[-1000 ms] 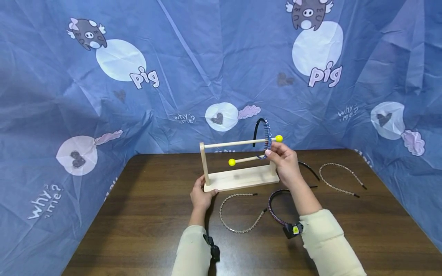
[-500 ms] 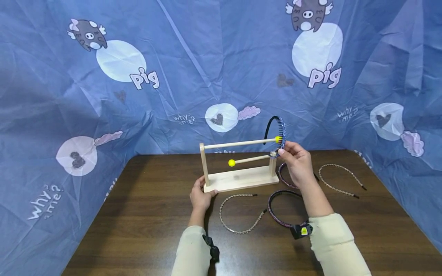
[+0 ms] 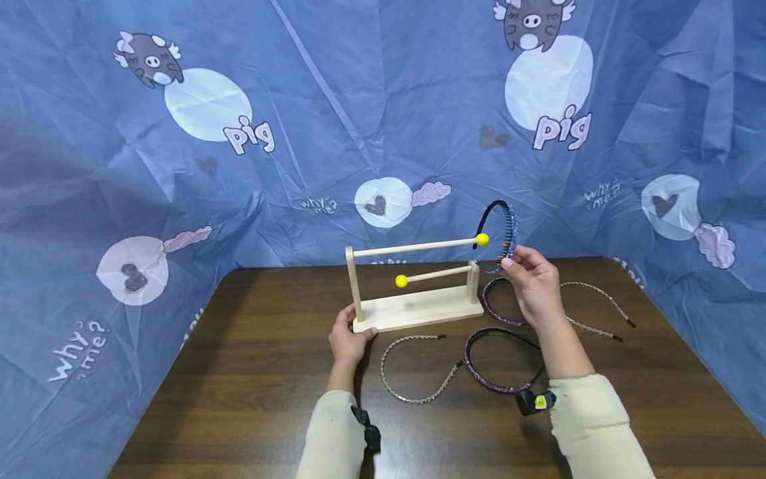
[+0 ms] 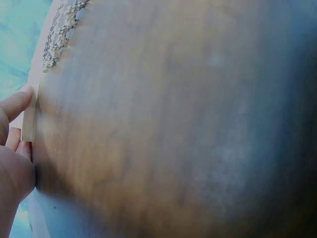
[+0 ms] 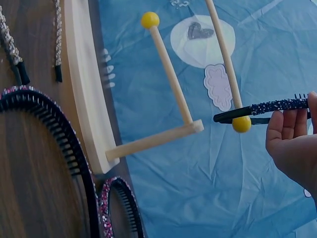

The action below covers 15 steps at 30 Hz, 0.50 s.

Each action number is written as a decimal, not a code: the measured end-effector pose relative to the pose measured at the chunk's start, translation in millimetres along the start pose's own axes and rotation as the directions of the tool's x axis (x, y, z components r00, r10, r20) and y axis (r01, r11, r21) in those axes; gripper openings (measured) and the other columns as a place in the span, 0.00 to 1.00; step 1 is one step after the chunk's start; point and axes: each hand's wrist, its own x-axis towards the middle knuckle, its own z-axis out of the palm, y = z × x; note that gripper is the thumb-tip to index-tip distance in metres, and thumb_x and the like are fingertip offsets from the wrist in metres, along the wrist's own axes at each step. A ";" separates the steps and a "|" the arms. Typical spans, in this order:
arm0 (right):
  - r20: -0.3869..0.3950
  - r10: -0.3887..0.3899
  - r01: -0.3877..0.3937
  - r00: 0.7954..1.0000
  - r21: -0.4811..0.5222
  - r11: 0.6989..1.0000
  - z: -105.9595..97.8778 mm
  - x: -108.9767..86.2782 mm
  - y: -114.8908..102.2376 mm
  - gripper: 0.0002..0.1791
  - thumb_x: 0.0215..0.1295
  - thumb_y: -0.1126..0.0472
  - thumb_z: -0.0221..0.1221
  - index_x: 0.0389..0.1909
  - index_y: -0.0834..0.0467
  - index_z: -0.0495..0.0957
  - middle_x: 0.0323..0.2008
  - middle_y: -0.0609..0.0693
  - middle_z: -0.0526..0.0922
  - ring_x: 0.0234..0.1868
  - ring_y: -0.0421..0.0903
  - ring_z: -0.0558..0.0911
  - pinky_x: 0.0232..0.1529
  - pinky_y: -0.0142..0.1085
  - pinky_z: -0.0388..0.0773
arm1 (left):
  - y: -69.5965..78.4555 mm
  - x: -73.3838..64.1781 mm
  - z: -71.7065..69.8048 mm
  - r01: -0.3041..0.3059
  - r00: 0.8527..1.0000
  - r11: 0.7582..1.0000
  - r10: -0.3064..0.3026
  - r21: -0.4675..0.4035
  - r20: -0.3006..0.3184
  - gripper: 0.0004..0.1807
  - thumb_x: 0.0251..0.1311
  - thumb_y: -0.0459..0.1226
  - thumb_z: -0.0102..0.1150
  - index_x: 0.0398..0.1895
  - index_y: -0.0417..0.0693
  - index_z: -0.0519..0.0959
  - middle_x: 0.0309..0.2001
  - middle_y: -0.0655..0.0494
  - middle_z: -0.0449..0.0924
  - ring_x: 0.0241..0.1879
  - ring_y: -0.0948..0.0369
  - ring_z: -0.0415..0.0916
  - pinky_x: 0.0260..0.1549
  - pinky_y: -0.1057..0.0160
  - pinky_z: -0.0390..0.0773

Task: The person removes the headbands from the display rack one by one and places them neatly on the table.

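My right hand [image 3: 538,286] pinches a blue glitter headband [image 3: 514,226] with comb teeth, holding it upright just right of the wooden stand [image 3: 419,309]. The upper rod's yellow ball [image 3: 483,239] lies beside the headband's opening; in the right wrist view the black tips of the headband [image 5: 277,105] overlap that ball [image 5: 241,124]. My left hand [image 3: 348,342] grips the left end of the stand's base, thumb in front and fingers behind; the left wrist view shows the thumb [image 4: 19,103] against the base edge. No headband hangs on either rod.
A gold braided headband [image 3: 419,403] lies in front of the stand, another [image 3: 598,330] at the right. Two pink-purple toothed headbands [image 3: 469,362] lie between them, one partly behind my right forearm. A blue printed cloth [image 3: 299,133] rises behind the brown table [image 3: 239,399].
My right hand has moved rightward with the blue headband, which has slid along the upper rod and off past its yellow ball. My left hand and the stand have stayed put.
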 end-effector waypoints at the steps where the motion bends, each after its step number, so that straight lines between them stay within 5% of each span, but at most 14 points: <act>1: -0.003 0.000 0.000 1.000 0.006 1.000 -1.5 -0.1 -1.2 0.14 0.56 0.82 0.54 0.35 0.63 0.81 0.29 0.52 0.79 0.29 0.42 0.79 0.34 0.31 0.78 | 0.0 -0.1 0.0 -0.001 1.000 1.000 0.001 0.000 0.001 0.36 0.35 0.25 0.73 0.55 0.41 0.73 0.49 0.46 0.79 0.42 0.52 0.76 0.45 0.54 0.71; 15: -0.039 -0.004 0.005 0.999 0.014 1.000 -17.6 -4.1 -11.4 0.11 0.53 0.80 0.59 0.34 0.64 0.80 0.29 0.53 0.80 0.30 0.44 0.81 0.33 0.32 0.79 | -0.6 0.6 -0.6 0.004 1.000 1.000 -0.004 -0.005 0.007 0.36 0.36 0.25 0.73 0.55 0.42 0.73 0.49 0.47 0.79 0.44 0.51 0.76 0.46 0.55 0.71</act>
